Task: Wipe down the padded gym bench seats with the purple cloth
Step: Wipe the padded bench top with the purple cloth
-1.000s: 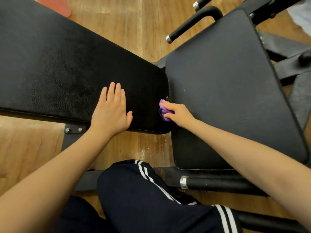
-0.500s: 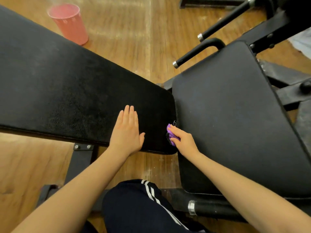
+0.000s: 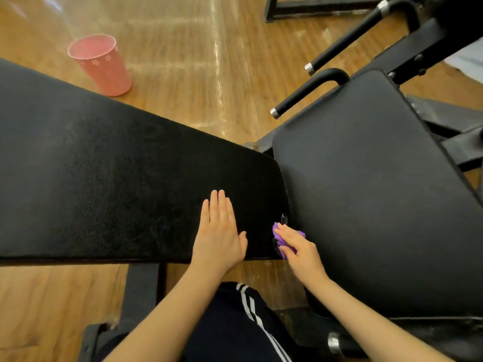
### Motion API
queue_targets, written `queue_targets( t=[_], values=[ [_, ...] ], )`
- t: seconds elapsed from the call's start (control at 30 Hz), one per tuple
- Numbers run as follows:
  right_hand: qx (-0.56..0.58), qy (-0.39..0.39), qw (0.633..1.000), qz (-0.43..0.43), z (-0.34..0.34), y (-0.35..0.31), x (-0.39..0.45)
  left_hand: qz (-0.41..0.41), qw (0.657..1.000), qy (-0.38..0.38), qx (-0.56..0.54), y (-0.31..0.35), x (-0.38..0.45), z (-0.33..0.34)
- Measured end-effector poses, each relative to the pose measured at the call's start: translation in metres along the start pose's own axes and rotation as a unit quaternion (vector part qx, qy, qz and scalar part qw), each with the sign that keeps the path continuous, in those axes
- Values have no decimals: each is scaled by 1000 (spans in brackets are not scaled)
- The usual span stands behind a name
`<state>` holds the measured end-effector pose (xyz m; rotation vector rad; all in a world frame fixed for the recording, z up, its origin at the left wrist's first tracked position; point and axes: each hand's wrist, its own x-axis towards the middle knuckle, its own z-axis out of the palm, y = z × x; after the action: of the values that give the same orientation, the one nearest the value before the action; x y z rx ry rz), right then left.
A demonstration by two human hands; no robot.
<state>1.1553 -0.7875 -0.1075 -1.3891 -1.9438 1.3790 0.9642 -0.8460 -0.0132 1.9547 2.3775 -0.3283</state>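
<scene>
Landmark: long bench pad (image 3: 109, 178), black, textured.
Left hand (image 3: 218, 236): flat on the long bench pad near its right end, fingers straight and together, gripping nothing.
Right hand (image 3: 298, 248): fingers pressing on the purple cloth (image 3: 278, 237).
Purple cloth: bunched under the right fingers, at the long bench pad's right end edge, in the gap beside the seat pad (image 3: 379, 192).
Pink cup (image 3: 100, 65): on the floor beyond the long bench pad.

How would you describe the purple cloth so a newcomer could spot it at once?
Start at the long black padded bench pad crossing the frame, and follow it right to the gap before the wider black padded seat. There, at the pad's near corner, the right hand presses a small crumpled purple cloth. It is the only purple thing in view.
</scene>
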Motion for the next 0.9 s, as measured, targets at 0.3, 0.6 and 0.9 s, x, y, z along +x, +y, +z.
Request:
queue_targets(
  t=[0.3,0.6,0.9],
  values=[
    [51,6,998,36,-10,-10,6,-4,1000,-12,-17,0,-4,-2],
    [54,54,995,68,-5,-40,101,-7,1000,-6,-12,2,-4,3],
    [43,29,995,87,-6,3,-4,-11,1000,2,-10,2,-5,1]
  ],
)
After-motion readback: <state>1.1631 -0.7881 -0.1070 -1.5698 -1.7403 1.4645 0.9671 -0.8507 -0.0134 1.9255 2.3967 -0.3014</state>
